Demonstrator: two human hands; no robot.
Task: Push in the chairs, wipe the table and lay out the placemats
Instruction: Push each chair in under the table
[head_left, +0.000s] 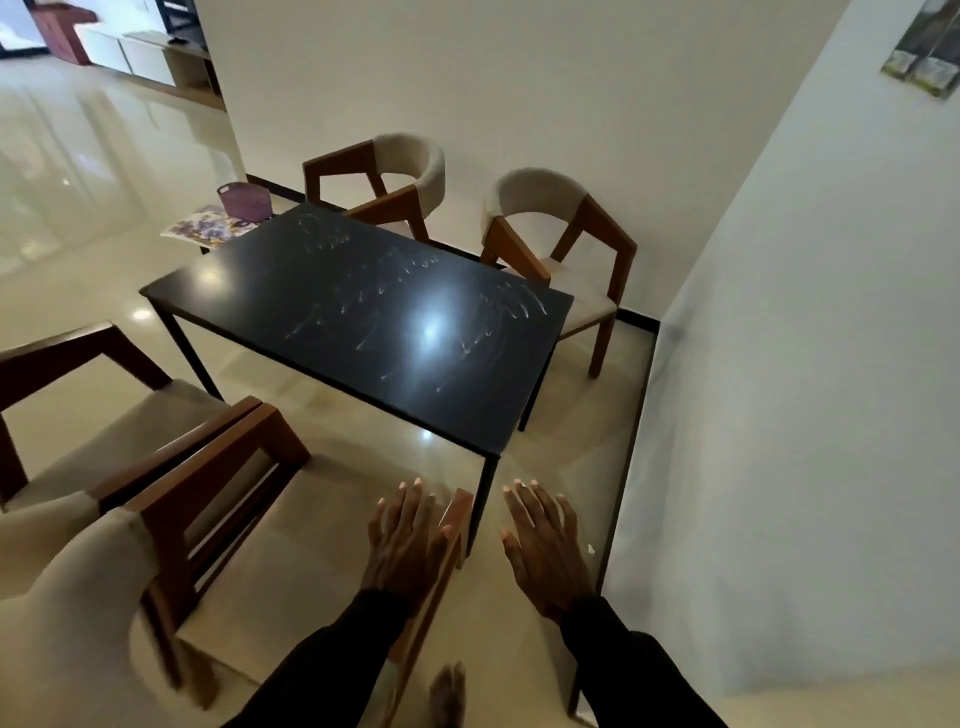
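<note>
Smears and pale streaks dull the glossy black top of the rectangular table (363, 312), which stands on thin dark metal legs over a polished cream tile floor (78, 171) that mirrors the ceiling lights. Four chairs of angular brown wood with rounded, cream-padded backs stand around it: the far left chair (387, 182) sits close against the far edge, the far right chair (561, 244) stands turned at the far right corner, and the near left chair (104, 410) is pulled back from the table with open floor between. The nearest chair (223, 519) lies under the camera, its padded back cut off by the lower left border and its right arm partly covered by the left hand (402, 540). That hand is flat with fingers spread, over or on the wooden arm; whether it touches is hard to tell. The right hand (545, 545) hangs open beside it, holding nothing, above bare floor near the table's near corner leg. Both sleeves are dark. Beyond the table's far left corner, floral placemats (208, 228) and a purple basket (244, 200) rest on a low surface mostly hidden by the tabletop. A white wall (779, 364) leaves a narrow strip of floor on the right.
</note>
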